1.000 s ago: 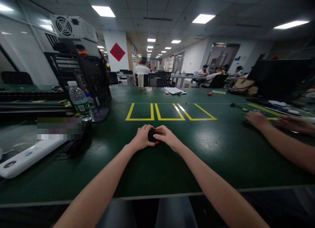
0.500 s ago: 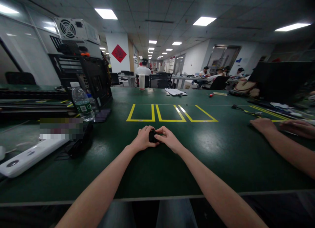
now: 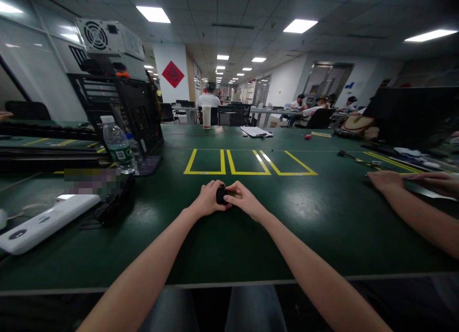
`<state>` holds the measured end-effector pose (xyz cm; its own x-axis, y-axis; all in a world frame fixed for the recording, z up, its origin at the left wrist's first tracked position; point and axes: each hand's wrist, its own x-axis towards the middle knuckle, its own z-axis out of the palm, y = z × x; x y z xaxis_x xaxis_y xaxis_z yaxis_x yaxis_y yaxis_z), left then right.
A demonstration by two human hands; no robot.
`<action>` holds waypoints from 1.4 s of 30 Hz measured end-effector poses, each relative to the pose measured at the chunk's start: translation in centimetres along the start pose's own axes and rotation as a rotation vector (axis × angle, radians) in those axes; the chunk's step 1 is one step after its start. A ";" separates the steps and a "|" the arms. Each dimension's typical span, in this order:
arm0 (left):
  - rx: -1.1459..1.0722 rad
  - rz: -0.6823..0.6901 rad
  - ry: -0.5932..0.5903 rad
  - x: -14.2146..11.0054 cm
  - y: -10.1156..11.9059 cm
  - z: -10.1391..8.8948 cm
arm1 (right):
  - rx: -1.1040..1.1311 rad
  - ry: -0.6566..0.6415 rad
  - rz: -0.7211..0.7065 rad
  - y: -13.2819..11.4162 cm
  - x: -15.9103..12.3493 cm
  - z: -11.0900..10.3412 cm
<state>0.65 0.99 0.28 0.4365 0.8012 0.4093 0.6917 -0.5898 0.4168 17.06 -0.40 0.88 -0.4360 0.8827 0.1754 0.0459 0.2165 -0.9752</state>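
Fingers and thumb of my left hand (image 3: 210, 199) curl round a small black object (image 3: 220, 196) from its left, while my right hand (image 3: 244, 198) pinches at its right side; it lies between them, touching both, so neither is nearer. Mostly covered, its long axis I cannot tell. Green tabletop (image 3: 204, 251) spreads around, yellow tape outlines (image 3: 204, 173) just beyond my hands, a plastic bottle (image 3: 119, 148) standing off left, a co-worker's forearm (image 3: 416, 210) well to my right.
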 end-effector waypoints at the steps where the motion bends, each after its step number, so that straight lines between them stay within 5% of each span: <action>1: 0.002 0.000 0.003 0.0 0.0 0.0 | -0.003 0.014 -0.004 0.1 0.1 0.0; 11: 0.026 0.003 0.004 0.2 -0.3 0.2 | 0.005 -0.046 -0.036 0.1 0.1 -0.1; 26: -0.039 -0.033 -0.014 0.2 0.0 -0.1 | -0.019 0.057 0.010 0.0 0.0 0.1; 35: -0.019 -0.044 -0.028 0.3 -0.2 -0.1 | 0.045 -0.051 -0.046 0.2 0.2 -0.1; 42: -0.059 -0.056 -0.031 0.3 -0.1 -0.2 | 0.020 0.037 0.000 0.2 0.4 0.0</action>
<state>0.61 1.31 0.51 0.4162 0.8356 0.3586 0.6812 -0.5478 0.4858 16.92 0.06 0.76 -0.4023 0.8976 0.1803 0.0274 0.2086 -0.9776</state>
